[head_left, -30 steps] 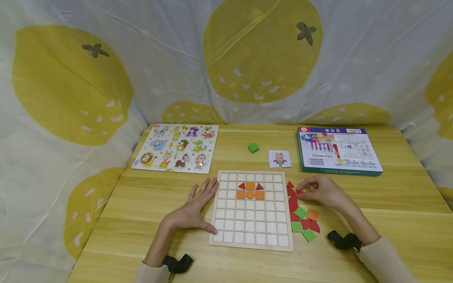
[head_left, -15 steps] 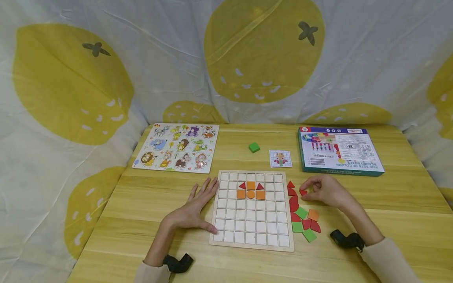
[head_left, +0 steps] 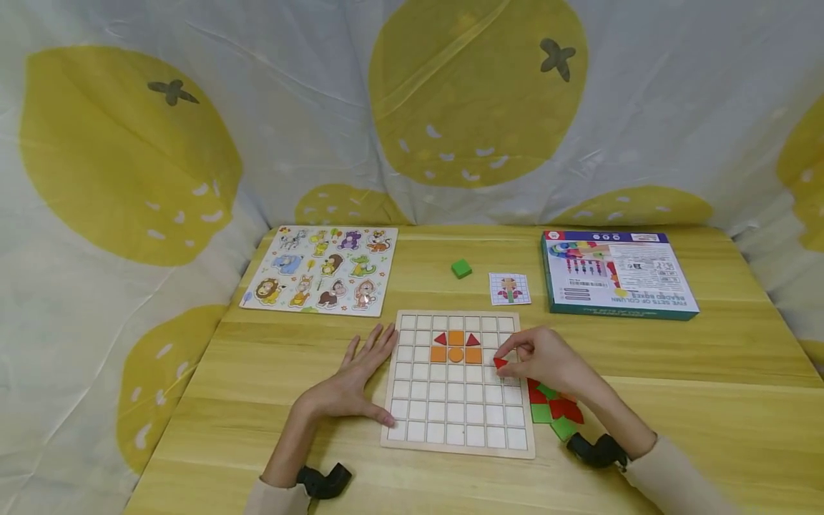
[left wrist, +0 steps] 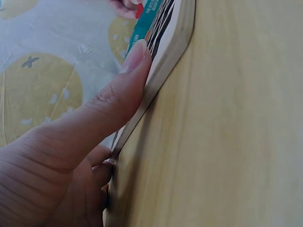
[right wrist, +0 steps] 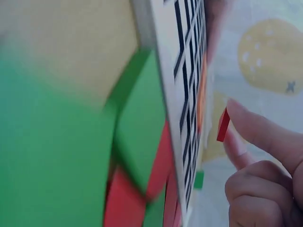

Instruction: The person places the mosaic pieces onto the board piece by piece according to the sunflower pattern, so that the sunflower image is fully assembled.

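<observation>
A wooden grid board lies in front of me with two red triangles, three orange squares and an orange circle in its upper cells. My left hand rests at the board's left edge, fingers spread and straight; in the left wrist view the thumb lies on the rim. Between thumb and forefinger my right hand pinches a red triangle over the board's right part. The right wrist view shows that red triangle held above the board's surface.
Right of the board lie loose green and red pieces, partly hidden by my right hand. Behind it are a green block, a pattern card and a boxed set. An animal puzzle lies at the back left.
My right hand has lifted the red triangle from beside the loose pieces and carried it left, over the board. The left hand has stayed in place.
</observation>
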### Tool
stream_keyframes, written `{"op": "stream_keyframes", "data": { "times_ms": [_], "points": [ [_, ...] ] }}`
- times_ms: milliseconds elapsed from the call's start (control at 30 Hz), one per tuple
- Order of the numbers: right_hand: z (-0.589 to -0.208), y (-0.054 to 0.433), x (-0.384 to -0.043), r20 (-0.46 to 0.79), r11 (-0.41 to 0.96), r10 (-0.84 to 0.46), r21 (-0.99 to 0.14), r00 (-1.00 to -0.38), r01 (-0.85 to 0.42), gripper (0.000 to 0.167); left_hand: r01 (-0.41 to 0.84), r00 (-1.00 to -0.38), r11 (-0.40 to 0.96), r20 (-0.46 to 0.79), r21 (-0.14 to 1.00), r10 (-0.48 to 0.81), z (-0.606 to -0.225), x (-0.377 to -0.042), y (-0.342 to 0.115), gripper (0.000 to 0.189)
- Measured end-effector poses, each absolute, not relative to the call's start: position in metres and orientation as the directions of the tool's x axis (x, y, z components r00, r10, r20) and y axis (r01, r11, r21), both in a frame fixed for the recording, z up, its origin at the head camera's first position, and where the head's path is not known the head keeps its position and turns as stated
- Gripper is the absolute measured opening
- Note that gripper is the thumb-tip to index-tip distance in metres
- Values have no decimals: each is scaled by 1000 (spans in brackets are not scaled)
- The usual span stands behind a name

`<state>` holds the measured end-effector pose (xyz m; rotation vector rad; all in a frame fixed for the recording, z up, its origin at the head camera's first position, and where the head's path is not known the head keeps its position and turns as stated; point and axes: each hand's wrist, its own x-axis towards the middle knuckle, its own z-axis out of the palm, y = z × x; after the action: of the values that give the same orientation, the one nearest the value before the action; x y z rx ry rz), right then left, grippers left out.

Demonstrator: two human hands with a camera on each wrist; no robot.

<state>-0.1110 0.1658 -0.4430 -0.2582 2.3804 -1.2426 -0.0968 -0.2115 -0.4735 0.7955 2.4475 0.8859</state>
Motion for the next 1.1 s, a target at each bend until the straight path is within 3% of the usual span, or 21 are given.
{"op": "stream_keyframes", "data": {
  "times_ms": [333,1100],
  "points": [
    [-455,126,-111,-246,594,-412,-803,-877,-54,15,370,-751,632,-181,681,635,-474,-96,-212,141],
    [-460,124,-118,-239,555,-427,-830,-872,-44,10,366,-753,634,-183,681,632,-471,-95,-212,142]
  ]
}}
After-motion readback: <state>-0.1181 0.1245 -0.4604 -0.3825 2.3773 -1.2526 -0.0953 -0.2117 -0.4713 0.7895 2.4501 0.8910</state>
